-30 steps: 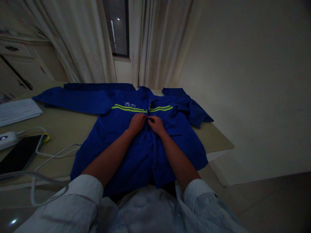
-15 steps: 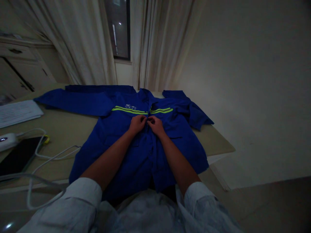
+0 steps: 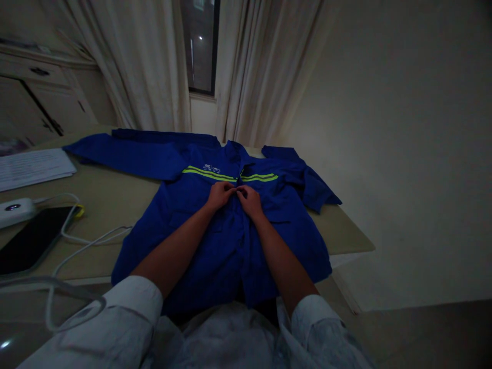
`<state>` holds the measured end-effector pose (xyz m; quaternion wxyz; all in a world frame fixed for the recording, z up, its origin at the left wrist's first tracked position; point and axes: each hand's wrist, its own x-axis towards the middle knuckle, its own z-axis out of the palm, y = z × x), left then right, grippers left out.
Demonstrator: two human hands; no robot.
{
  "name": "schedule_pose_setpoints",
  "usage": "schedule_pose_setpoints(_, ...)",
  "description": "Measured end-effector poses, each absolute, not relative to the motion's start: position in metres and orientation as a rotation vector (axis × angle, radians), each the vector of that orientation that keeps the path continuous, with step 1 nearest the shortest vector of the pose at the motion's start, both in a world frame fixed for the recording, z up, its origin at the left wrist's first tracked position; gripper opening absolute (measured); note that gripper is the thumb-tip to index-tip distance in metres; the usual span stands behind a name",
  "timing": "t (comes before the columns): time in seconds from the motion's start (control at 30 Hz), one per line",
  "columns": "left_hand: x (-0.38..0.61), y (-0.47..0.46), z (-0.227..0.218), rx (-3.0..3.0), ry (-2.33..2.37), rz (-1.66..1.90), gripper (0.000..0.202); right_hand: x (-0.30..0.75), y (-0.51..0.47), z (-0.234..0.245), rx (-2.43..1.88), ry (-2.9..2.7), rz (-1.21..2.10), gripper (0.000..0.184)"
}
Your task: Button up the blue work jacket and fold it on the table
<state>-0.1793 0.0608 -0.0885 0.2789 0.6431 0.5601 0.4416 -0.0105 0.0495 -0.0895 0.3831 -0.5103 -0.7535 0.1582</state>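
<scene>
Head camera view looks down at a blue work jacket (image 3: 292,241) lying flat on a tan table (image 3: 107,205), with its arms spread out and two bright yellow-green stripes across the chest. The left hand (image 3: 220,196) and the right hand (image 3: 249,201) are side by side on the middle of the jacket, just under the stripes. Both hands are closed, and their fingers pinch the front edges of the jacket and touch each other. To the left of the jacket, a black phone (image 3: 33,241) lies near a white power bank (image 3: 15,210) with a white cable (image 3: 96,238), and a stack of papers (image 3: 34,168) lies farther back. Pale curtains (image 3: 134,66) hang beside a dark window (image 3: 200,46)
</scene>
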Motion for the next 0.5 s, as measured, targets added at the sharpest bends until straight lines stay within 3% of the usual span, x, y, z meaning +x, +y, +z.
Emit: schedule_pose_setpoints(0.5, -0.18, 0.073, -0.1, 1.589, 1.354, 1.236, 0.02, -0.019, 0.044, -0.079, -1.421, -1.957, 0.198, 0.017)
